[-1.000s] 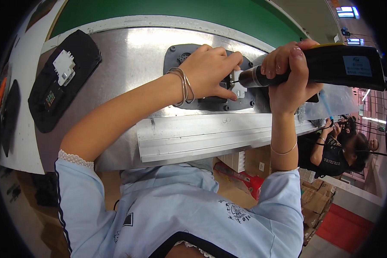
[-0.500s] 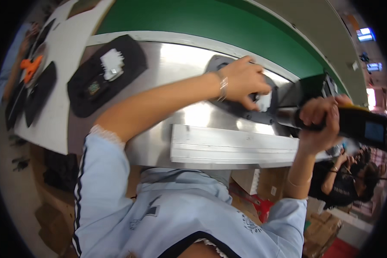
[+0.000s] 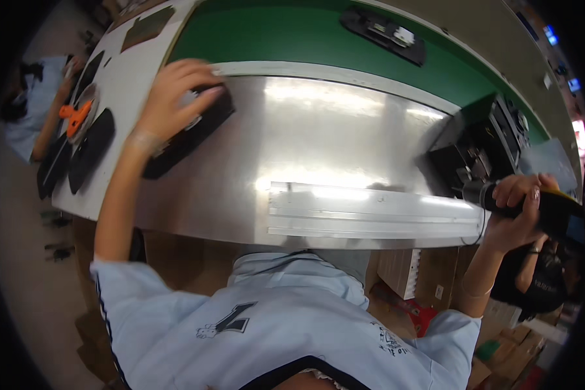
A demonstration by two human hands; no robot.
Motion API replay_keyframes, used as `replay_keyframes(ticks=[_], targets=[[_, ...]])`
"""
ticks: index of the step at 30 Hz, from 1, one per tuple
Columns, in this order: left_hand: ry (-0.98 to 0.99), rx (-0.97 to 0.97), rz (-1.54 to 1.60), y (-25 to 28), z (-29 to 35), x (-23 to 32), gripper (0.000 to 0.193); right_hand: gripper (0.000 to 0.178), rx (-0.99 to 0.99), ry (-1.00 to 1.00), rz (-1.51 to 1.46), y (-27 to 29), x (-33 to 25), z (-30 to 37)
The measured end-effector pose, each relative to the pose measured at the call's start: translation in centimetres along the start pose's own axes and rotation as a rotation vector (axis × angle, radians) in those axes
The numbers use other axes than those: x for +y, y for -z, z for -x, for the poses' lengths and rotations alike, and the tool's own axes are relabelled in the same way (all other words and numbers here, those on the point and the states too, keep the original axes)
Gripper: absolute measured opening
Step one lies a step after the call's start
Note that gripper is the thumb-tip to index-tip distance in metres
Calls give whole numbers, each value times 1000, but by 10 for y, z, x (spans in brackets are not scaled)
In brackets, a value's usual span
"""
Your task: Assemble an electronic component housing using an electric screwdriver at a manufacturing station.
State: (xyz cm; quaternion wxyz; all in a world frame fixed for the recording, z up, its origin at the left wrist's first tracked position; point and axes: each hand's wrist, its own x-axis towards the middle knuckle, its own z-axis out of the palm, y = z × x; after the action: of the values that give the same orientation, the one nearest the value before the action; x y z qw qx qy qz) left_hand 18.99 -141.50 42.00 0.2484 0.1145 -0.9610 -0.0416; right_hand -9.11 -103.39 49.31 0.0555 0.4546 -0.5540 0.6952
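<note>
My left hand (image 3: 179, 97) reaches across to the far left of the metal bench and grips a black plastic housing (image 3: 198, 133) by its upper part. The fingers curl over its far edge and hide much of its face. The housing looks tilted and slightly blurred. At the far right, my right hand (image 3: 517, 205) is closed around a dark power screwdriver (image 3: 562, 214) with a yellow strip and a small screen, its barrel pointing left. A second black housing (image 3: 387, 36) with a white part on it lies on the green surface at the back.
A long pale metal bar (image 3: 370, 218) lies along the bench's near edge. A black box-like device (image 3: 478, 143) stands at the right. On the white table (image 3: 127, 81) at left are dark panels and an orange tool (image 3: 78, 117). One person sits at far left, another at right.
My left hand has gone from the middle housing to the left one. The middle housing is now on the green surface behind. My right hand still holds the power screwdriver, slightly farther right.
</note>
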Motion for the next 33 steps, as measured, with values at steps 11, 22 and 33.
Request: replay_keyframes(ticks=[11, 22, 33], targets=[[209, 37, 262, -25, 74, -27, 31, 22, 178, 101, 30, 22, 2, -45], [-372, -102, 529, -85, -53, 83, 33, 10, 165, 124, 136, -10, 5, -45], [-350, -202, 572, -102, -80, 149, 31, 17, 65, -11, 5, -17, 12, -35]])
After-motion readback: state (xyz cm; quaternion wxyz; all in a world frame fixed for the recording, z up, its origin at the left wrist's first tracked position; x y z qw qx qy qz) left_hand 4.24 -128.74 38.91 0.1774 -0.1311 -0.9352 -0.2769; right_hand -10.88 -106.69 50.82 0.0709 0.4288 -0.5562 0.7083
